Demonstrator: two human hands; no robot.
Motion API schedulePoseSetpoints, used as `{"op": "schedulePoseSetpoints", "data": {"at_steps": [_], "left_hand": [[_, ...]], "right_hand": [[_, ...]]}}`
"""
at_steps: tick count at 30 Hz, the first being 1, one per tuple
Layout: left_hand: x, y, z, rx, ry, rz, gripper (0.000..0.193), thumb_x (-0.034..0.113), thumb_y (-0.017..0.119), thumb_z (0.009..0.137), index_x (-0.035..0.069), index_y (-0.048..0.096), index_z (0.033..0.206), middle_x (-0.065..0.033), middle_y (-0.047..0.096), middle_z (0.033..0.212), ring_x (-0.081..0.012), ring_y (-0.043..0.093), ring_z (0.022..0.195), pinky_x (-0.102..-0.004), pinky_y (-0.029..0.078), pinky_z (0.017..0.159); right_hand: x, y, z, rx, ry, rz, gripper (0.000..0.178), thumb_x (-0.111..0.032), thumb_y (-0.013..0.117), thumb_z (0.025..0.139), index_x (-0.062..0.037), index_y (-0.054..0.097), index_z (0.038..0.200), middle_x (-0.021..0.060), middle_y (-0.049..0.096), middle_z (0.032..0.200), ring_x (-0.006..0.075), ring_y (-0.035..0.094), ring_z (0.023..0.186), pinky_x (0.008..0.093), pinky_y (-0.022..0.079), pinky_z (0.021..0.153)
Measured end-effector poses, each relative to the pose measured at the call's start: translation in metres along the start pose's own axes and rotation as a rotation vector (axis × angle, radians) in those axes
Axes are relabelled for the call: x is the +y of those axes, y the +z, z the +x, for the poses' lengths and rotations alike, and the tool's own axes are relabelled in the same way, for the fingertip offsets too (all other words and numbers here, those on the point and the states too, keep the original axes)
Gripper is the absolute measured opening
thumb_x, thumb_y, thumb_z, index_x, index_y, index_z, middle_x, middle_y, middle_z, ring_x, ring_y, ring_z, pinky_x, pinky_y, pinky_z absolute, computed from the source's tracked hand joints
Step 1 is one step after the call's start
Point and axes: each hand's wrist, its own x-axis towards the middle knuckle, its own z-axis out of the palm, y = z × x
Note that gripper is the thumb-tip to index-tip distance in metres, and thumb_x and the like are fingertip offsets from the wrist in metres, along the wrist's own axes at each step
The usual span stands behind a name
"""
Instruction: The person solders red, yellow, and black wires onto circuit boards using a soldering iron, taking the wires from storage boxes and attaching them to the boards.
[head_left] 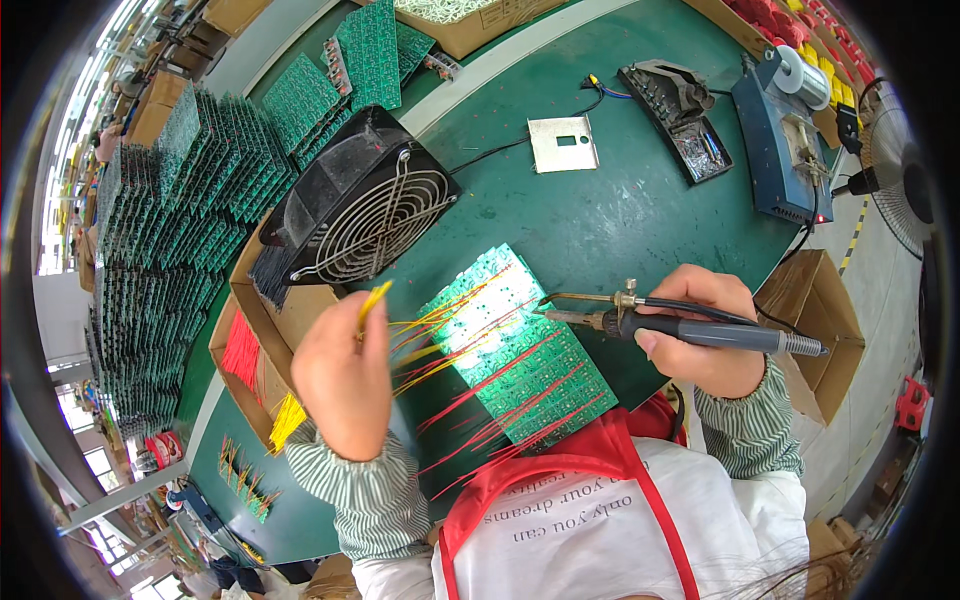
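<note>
A green circuit board panel (563,385) lies before me, with red wires (490,380) and yellow wires (440,318) sticking out past its left side. My right hand (715,335) is closed round a soldering iron (690,329), whose thin feed tube runs along the top. The iron's tip is at the board's upper right edge; whether it touches cannot be made out. Left of the board, my left hand (345,380) is raised, and a few short yellow wires (375,296) are pinched between thumb and fingers.
A black fan (365,205) stands beyond my left hand. Cardboard bins hold red wires (240,352) and yellow wires (288,422). Tall stacks of circuit boards (170,240) fill the left. A blue soldering station (775,150) with a solder spool (803,78) stands far right, above a cardboard box (825,335).
</note>
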Motion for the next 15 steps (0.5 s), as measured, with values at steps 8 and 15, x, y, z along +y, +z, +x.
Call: {"op": "schedulePoseSetpoints", "data": {"at_steps": [8,15], "left_hand": [[0.039,0.034,-0.002,-0.308,0.147,-0.258,0.011,0.013,0.067,0.079,0.003,0.064,0.083,-0.0116,0.062,0.077,-0.0309,0.06,0.067,-0.0389,0.047,0.059],[0.041,0.045,0.004,-0.356,0.15,-0.261,0.012,0.014,0.067,0.079,0.003,0.063,0.082,-0.011,0.06,0.079,-0.0304,0.06,0.067,-0.0378,0.047,0.059]], "right_hand": [[0.006,-0.006,-0.003,0.048,0.031,0.075,0.019,-0.012,0.072,0.07,0.0008,0.061,0.079,0.0046,0.063,0.068,0.0083,0.058,0.059,0.0232,0.046,0.054],[0.007,-0.006,-0.002,0.057,0.073,0.095,0.019,-0.012,0.072,0.07,0.0009,0.061,0.079,0.0047,0.063,0.068,0.0083,0.057,0.059,0.0231,0.045,0.054]]}}
